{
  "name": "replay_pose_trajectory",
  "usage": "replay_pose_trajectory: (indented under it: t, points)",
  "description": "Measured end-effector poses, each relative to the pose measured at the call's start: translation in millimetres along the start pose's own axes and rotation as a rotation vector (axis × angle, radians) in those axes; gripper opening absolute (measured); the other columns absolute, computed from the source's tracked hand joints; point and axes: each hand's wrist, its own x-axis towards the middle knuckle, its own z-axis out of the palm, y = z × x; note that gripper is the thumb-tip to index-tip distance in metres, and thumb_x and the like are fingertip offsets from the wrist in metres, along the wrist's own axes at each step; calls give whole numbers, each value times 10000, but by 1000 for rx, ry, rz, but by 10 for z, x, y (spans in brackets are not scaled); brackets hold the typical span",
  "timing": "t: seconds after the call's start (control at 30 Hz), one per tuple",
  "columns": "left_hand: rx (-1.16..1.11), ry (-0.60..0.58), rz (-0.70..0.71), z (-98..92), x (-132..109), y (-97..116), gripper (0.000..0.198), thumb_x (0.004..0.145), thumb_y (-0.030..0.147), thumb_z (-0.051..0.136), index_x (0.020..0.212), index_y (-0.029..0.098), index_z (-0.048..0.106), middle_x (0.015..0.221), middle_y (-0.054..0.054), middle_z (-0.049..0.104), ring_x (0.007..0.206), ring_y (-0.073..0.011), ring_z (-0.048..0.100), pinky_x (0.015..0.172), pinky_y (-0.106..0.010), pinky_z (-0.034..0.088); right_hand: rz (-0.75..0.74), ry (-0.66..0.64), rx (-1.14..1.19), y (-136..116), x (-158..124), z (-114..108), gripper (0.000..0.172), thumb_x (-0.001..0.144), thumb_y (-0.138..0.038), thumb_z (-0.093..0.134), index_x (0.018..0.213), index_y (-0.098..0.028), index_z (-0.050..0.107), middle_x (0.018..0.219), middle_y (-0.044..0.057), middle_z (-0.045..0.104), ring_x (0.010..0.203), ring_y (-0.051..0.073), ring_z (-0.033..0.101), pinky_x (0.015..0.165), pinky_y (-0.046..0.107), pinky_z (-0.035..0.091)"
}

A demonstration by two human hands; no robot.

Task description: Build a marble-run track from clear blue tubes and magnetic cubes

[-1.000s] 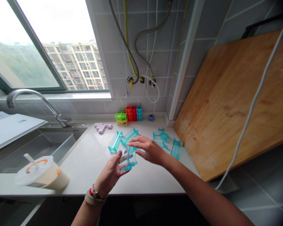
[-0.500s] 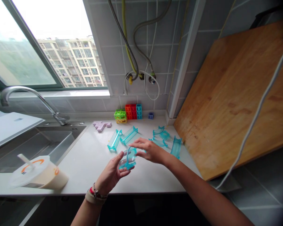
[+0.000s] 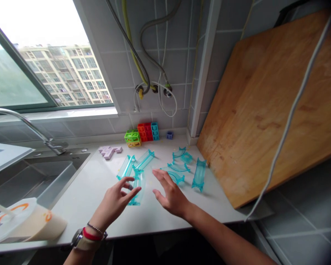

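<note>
Both hands hover low over the front middle of the white counter [image 3: 99, 191], and neither one holds anything. The left hand [image 3: 114, 200] has its fingers loosely spread, the fingertips at or just above a curved clear-blue track piece [image 3: 138, 186] that lies flat on the counter; whether they touch it I cannot tell. The right hand [image 3: 169, 195] is open too, palm turned inward, fingers splayed and apart from the piece, just to its right.

The curved piece's far end lies close against the near ends of two straight track pieces [image 3: 136, 164] lying side by side and running toward the back edge; whether they are joined I cannot say. Toward the right edge, more pieces lie loose: a group of curved sections [image 3: 178, 163] and one straight section [image 3: 198, 174] near the foot of the big wooden board [image 3: 264, 103] leaning against the wall. As I judge it, the work is at an early stage: at most a short run is laid, and most of the blue pieces lie unconnected.

At the back edge stands a row of coloured blocks [image 3: 142, 134], with a pale purple piece [image 3: 109, 151] lying in front and to the left. A lidded drink cup [image 3: 19, 222] with a straw sits at the front left corner, beside the sink [image 3: 30, 176].
</note>
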Motion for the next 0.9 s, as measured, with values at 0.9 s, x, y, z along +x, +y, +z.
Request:
replay_pose_trajectory:
  t: [0.9]
  points:
    - [383,-188,555,559,1103,1030,311,989,359,605,1254,199,627,1309,-106,620,1093,-231,643,931,-431,566,595,-396,-656,1311,1185,-905,454,729,-71,737,1150,-239,765,1291,152,694,1234,366,612,1016,438,470]
